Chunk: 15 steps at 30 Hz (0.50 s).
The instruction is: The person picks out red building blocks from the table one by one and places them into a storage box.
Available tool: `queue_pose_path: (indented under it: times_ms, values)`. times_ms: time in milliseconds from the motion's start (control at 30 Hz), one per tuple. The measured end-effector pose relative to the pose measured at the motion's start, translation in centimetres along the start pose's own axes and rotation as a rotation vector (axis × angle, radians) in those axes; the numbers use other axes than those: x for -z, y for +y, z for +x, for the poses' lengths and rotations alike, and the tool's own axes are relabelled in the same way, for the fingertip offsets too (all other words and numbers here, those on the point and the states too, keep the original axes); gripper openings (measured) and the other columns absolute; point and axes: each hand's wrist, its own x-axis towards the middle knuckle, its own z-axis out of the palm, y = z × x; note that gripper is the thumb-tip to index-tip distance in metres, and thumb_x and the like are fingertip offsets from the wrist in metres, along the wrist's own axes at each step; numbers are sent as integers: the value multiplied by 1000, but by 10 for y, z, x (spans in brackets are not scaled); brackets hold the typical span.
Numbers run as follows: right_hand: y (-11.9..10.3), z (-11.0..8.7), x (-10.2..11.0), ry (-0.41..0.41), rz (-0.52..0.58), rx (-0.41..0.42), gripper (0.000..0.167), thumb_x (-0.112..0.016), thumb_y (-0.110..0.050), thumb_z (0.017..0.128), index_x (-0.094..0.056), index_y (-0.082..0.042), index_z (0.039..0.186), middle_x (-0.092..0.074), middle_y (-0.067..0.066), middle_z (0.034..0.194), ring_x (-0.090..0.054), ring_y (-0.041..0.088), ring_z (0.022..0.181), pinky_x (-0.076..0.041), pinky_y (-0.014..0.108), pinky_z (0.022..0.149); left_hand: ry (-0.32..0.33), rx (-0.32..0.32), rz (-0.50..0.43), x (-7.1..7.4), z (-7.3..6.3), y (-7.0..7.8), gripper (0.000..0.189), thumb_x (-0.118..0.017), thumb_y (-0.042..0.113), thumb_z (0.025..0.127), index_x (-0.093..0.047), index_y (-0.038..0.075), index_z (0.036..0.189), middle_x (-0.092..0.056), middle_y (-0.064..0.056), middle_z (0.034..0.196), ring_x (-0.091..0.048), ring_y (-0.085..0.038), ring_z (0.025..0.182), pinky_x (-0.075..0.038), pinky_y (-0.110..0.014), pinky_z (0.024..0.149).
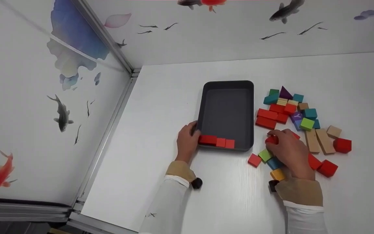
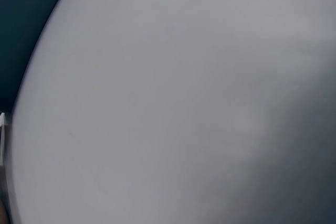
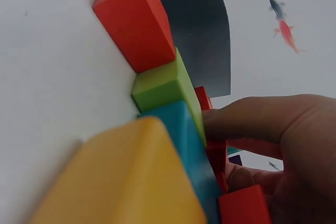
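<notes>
A dark grey tray [image 1: 227, 110] lies on the white table. My left hand [image 1: 187, 143] grips its left wall near the bottom corner. Inside, a long red block [image 1: 208, 139] and two small red blocks line the near wall. My right hand [image 1: 289, 148] is among the loose blocks to the right, its thumb and fingers on a red block [image 1: 271, 139]. In the right wrist view, that hand [image 3: 310, 145] reaches in behind a lime green block [image 3: 165, 85], a blue block [image 3: 184, 140] and a blurred yellow block [image 3: 126, 177]. The left wrist view shows mostly blurred white surface.
Behind my right hand is a cluster with red blocks [image 1: 266, 123], a purple triangle [image 1: 285, 93] and teal blocks [image 1: 310, 113]. Two wooden planks [image 1: 325, 141] and a red cube [image 1: 342, 145] lie farther right. Printed wall panels [image 1: 239, 35] border the table.
</notes>
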Motion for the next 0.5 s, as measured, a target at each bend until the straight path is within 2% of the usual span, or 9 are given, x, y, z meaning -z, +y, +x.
queue_pose_path:
  times_ms: [133,267,500]
  values:
    - [0,0,3,3,80,-36,61,-63,-32,80,-40,-10,132,-41,18,116,-44,34,98,-46,45,72,4,-5,-4,0,-1,-1,38,-49,25,82,-58,22,119,-58,3,105,-51,-10,95,-41,-30,85]
    - [-1,0,8,53,182,-61,66,-61,-36,81,-35,-12,137,-36,19,124,-38,36,108,-45,48,78,11,-22,-4,0,1,-1,38,-49,26,82,-58,21,119,-58,3,106,-51,-10,97,-40,-29,86]
    - [-9,-5,12,147,205,8,57,-57,-37,84,-39,-15,133,-35,19,126,-38,35,110,-44,49,81,19,-17,-8,-1,0,-1,38,-49,23,81,-59,23,117,-59,5,100,-52,-9,90,-42,-29,82]
